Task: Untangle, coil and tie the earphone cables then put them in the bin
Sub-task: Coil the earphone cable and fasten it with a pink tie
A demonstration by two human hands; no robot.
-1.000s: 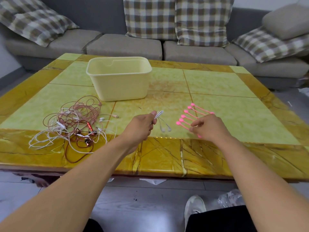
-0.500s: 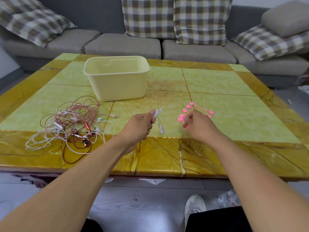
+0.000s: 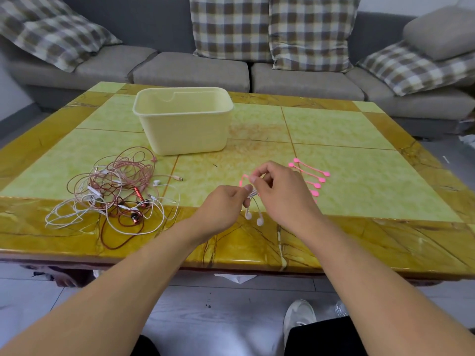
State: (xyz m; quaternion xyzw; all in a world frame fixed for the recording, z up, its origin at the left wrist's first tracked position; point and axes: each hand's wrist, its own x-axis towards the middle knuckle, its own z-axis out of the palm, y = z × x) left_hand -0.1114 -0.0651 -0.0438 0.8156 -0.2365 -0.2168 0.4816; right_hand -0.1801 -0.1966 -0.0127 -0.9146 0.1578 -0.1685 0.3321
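Hands meet above near-centre of the table (image 3: 359, 160), just over the border where green tile meets amber edge. L hand (image 3: 221, 209): fingers curled, thumb and forefinger pinching a coiled white earphone cable (image 3: 253, 195); bundle mostly hidden in the grip, two earbuds (image 3: 254, 218) hang below it w/ short leads. R hand (image 3: 280, 191): fingers curled, thumb and forefinger pinching one pink cable tie (image 3: 243, 179), which arcs over to touch the top of the coil beside L thumb. Whether the tie wraps the coil: cannot tell. Remaining pink ties (image 3: 312, 176) lie in a row on green tile just right of R hand, partly hidden behind it; approx. four or five heads visible. Cable tangle (image 3: 115, 191) sits at near left, well apart from both hands: pink/rose-gold loops mixed w/ white ones, red metallic earbuds near its near edge, one plug end trailing right toward centre. Bin (image 3: 183, 124), pale yellow, rectangular, upright, stands on far-left-centre tile, beyond the tangle and far from hands; interior as far as visible shows no cables. Sofa (image 3: 190, 70), grey, w/ plaid cushions, runs along the far side of table. Shoe (image 3: 299, 317), white, on floor at near right, below table edge.
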